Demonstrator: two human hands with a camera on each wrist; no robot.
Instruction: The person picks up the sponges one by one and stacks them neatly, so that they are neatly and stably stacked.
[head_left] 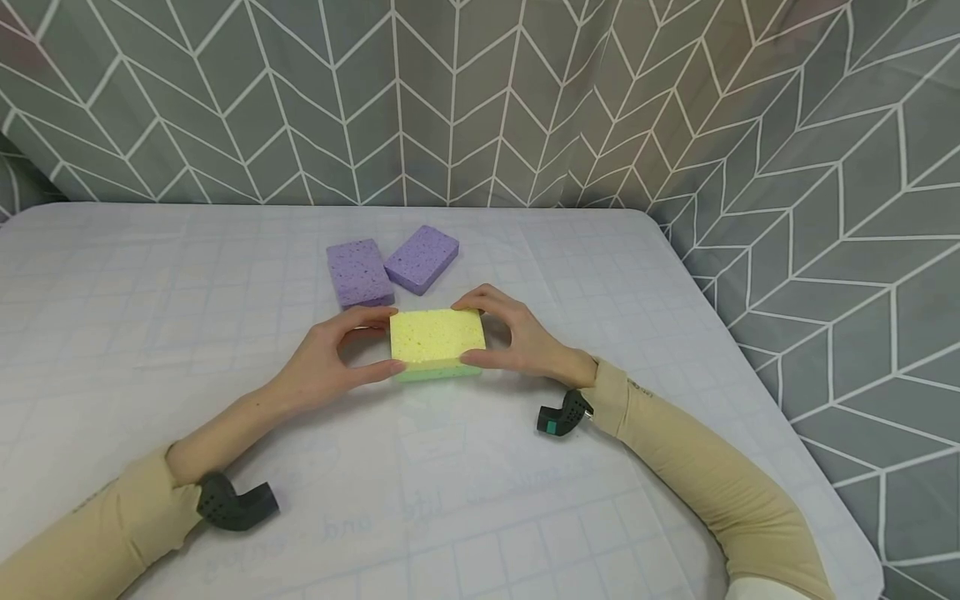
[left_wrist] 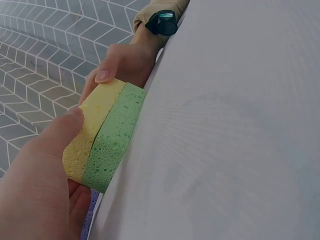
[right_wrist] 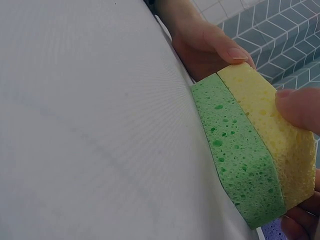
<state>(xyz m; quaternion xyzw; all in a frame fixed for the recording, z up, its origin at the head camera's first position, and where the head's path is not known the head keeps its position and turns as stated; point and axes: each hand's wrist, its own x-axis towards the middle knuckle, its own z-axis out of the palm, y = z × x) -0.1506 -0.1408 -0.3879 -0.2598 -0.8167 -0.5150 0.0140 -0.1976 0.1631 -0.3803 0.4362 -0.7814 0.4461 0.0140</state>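
Note:
A yellow sponge lies flat on top of a green sponge, their edges lined up, on the white table. My left hand pinches the yellow sponge at its left end, thumb on the near side and fingers at the far side. At the right end, my right hand grips the same sponge in a matching way. Both wrist views show the green sponge beneath, flush against the yellow sponge.
Just beyond the hands lie a purple sponge, at the left, and a second purple sponge, turned at an angle. The table has a white cover with a faint grid. A grey patterned curtain hangs behind and to the right.

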